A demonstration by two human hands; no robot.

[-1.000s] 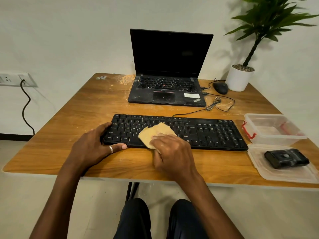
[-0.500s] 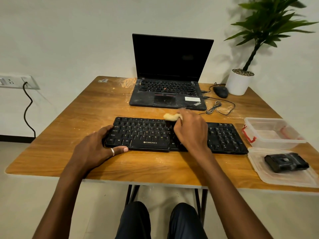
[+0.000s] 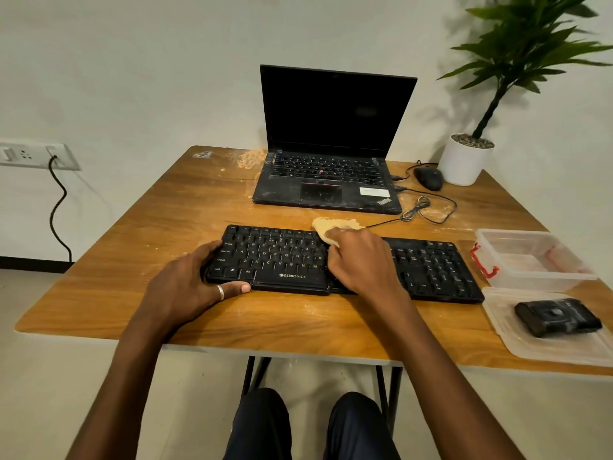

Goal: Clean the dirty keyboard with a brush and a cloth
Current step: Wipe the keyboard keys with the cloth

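The likeliest slip, as I judge it, is that the cloth (image 3: 333, 226), bunched at the 12 o'clock edge of the keyboard (image 3: 282, 260) and partly hanging past it, catches the thin cable (image 3: 418, 210) lying just beyond at about 1 o'clock and drags it, or merely sweeps grit off the keys onto the already dusty worktop (image 3: 159, 214) towards the laptop (image 3: 331, 174) at 12 o'clock. A hard stroke could also skid the keyboard towards the clear container (image 3: 530, 260) at 3 o'clock if the bracing hold loosens, and pressing down may pack crumbs between keys rather than lift them. The right hand (image 3: 361, 262) lies over the middle of the keyboard, fingers curled down on the tan cloth and pinning it against the top rows, so it is closed around the cloth rather than spread. The left hand (image 3: 185, 287) clasps the keyboard's 9 o'clock end, one ringed digit along the front edge and the others wrapped over the side, narrow and holding firm. The keyboard sits on the worktop near its 6 o'clock side. Whether the black object (image 3: 557, 317) on the lid at 4 o'clock is the brush, I cannot tell.
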